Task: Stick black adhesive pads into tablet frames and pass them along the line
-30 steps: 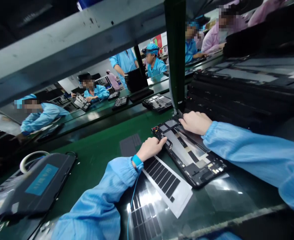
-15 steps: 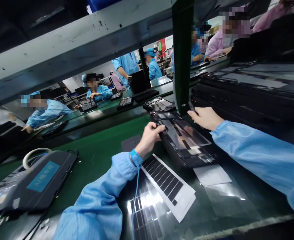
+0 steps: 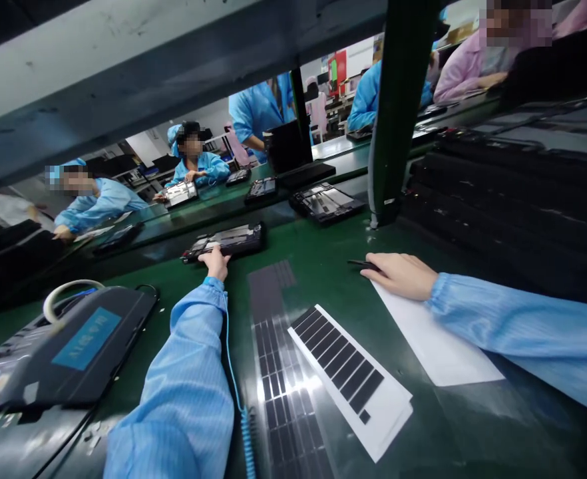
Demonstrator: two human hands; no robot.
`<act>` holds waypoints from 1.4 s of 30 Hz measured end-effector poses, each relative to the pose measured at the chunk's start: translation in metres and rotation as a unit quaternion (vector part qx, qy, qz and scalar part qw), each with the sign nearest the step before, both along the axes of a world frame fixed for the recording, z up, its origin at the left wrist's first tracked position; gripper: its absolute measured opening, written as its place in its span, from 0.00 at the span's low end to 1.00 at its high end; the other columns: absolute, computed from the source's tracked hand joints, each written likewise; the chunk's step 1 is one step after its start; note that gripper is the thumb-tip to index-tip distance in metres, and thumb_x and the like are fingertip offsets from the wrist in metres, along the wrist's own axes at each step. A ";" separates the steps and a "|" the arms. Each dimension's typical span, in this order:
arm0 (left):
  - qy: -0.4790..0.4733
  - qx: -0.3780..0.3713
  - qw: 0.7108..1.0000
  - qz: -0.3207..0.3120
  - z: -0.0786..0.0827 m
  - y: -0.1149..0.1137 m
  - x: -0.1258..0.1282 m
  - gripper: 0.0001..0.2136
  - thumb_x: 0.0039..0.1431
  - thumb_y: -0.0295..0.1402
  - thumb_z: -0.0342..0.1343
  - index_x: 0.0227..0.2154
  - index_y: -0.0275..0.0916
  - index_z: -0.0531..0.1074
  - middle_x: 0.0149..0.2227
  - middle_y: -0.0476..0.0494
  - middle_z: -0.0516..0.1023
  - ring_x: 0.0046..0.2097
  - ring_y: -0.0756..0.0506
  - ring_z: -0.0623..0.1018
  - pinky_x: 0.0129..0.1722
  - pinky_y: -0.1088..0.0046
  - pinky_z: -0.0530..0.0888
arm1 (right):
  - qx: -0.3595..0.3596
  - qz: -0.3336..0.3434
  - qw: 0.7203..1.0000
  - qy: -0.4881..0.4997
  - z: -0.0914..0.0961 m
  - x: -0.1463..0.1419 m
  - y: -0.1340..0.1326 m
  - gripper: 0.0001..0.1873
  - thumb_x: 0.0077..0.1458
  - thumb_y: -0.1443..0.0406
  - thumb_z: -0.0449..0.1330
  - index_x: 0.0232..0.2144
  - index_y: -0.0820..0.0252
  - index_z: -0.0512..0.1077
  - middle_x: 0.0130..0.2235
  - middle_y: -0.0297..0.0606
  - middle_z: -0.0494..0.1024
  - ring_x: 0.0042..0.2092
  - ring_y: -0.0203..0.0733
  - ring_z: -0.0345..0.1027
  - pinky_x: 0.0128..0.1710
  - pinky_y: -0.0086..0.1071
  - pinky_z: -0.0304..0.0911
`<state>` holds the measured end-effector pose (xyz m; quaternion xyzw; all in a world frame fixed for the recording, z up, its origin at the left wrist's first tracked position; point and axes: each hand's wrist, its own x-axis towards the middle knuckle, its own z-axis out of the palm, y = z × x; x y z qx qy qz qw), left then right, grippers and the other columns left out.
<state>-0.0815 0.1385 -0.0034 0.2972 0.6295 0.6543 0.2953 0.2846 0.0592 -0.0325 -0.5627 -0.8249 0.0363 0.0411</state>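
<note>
A coiled blue cord [image 3: 246, 442] is running along the near part of the green counter [image 3: 298, 246], its line reaching up to the left wrist. Beside it a clear sheet [image 3: 284, 372] patterned with dark rectangles is lying flat, and right of that a white backing sheet [image 3: 388, 416] is carrying a row of black strips. A dark grey case [image 3: 128, 309] with a blue label [image 3: 86, 338] is sitting at the left. A white paper [image 3: 436, 346] is lying partly under the right forearm; at its far end the right hand [image 3: 400, 274] is curling closed around a slim black tool [image 3: 359, 264], its tip pointing left.

Farther off, the left hand [image 3: 216, 261] is touching the near side of an opened tablet [image 3: 233, 236], fingers slightly spread; whether it is gripping, I cannot tell. That tablet is sitting at the counter's far side, internals facing up. A dark stack of devices [image 3: 503, 193] is rising at the right. Beyond, a co-worker [image 3: 201, 166] in blue is handling another opened device [image 3: 180, 194].
</note>
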 end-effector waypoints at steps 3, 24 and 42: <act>0.042 -0.076 0.992 -0.095 -0.005 0.000 -0.007 0.15 0.61 0.36 0.51 0.47 0.34 0.65 0.46 0.41 0.70 0.44 0.46 0.73 0.42 0.63 0.73 | -0.001 -0.003 1.000 -0.011 0.002 0.001 0.001 0.16 0.60 0.55 0.43 0.34 0.58 0.63 0.38 0.41 0.74 0.36 0.45 0.70 0.28 0.31 0.51; 0.598 -0.014 0.578 -0.555 -0.003 -0.197 0.123 0.24 0.60 0.41 0.47 0.57 0.37 0.55 0.63 0.31 0.51 0.63 0.25 0.50 0.54 0.38 0.58 | 0.091 -0.106 0.981 0.132 0.044 -0.042 0.119 0.24 0.49 0.66 0.58 0.48 0.72 0.65 0.48 0.54 0.70 0.48 0.47 0.66 0.44 0.32 0.60; 0.544 0.046 0.564 -0.620 -0.014 -0.181 0.126 0.22 0.59 0.43 0.46 0.55 0.42 0.59 0.62 0.45 0.56 0.64 0.33 0.49 0.59 0.45 0.53 | -0.004 -0.060 0.992 0.107 0.006 -0.054 0.195 0.27 0.41 0.48 0.64 0.32 0.68 0.70 0.32 0.46 0.73 0.38 0.49 0.68 0.37 0.33 0.62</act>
